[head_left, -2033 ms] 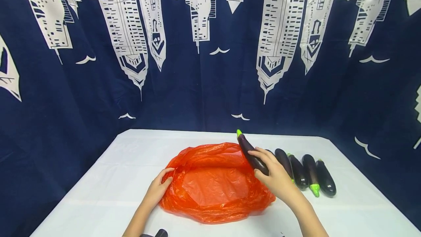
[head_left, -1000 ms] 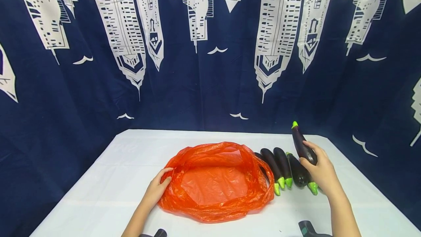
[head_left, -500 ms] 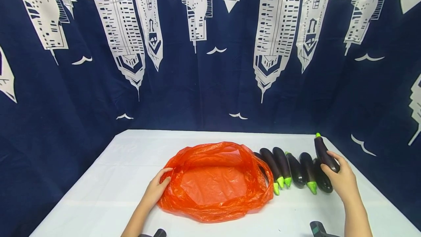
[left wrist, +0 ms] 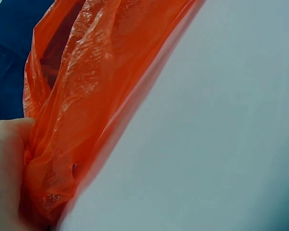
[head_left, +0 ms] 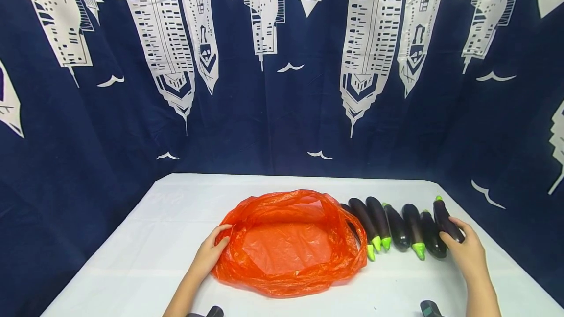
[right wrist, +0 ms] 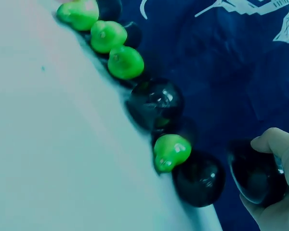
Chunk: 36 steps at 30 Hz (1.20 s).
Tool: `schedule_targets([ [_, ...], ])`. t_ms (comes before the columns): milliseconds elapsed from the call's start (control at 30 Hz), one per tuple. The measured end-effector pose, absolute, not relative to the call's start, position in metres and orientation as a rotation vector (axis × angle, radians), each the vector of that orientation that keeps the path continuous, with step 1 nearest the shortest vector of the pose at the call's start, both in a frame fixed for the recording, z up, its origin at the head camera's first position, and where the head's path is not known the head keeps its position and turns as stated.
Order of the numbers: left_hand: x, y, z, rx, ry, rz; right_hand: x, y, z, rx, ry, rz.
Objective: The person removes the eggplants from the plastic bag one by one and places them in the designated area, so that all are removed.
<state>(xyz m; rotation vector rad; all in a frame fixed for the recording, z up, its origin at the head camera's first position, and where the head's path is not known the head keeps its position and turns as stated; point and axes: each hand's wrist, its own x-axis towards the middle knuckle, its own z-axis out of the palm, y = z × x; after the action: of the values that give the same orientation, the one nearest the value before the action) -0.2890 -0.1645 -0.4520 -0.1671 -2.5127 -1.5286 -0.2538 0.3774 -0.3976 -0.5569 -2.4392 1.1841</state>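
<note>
An orange plastic bag (head_left: 288,283) lies with its mouth wide and facing up in the middle of the table. My left hand (head_left: 206,256) holds its left rim; in the left wrist view the thumb lies against the crumpled film. At the right, my right hand (head_left: 470,248) grips the lower end of an eggplant (head_left: 446,220), its green stem pointing away. That eggplant is tilted beside the right end of a row of several eggplants (head_left: 412,221). The right wrist view shows thumb and fingers around its dark rounded end (right wrist: 257,178). Whether it touches the table is unclear.
The white table (head_left: 132,253) ends not far right of the right hand. Behind it hangs a dark blue curtain (head_left: 273,126) with white buildings. A bag handle loop (head_left: 362,236) overlaps the leftmost eggplants. Dark devices (head_left: 215,311) show near the wrists.
My right hand has carried the eggplant from above the bag's right side to the row's right end and lowered it. The left hand has stayed on the bag's rim.
</note>
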Motion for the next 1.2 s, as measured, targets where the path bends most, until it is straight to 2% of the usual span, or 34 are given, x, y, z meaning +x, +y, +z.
schedule_targets([
  [400,-0.290,-0.165,-0.453,-0.147,-2.525,-1.532,-0.255,0.382,-0.413,-0.680,-2.284,1.226],
  [1200,-0.288,-0.164,-0.450,-0.137,-2.539,-1.534,-0.258,0.386,-0.437,-0.697,-2.183,1.208],
])
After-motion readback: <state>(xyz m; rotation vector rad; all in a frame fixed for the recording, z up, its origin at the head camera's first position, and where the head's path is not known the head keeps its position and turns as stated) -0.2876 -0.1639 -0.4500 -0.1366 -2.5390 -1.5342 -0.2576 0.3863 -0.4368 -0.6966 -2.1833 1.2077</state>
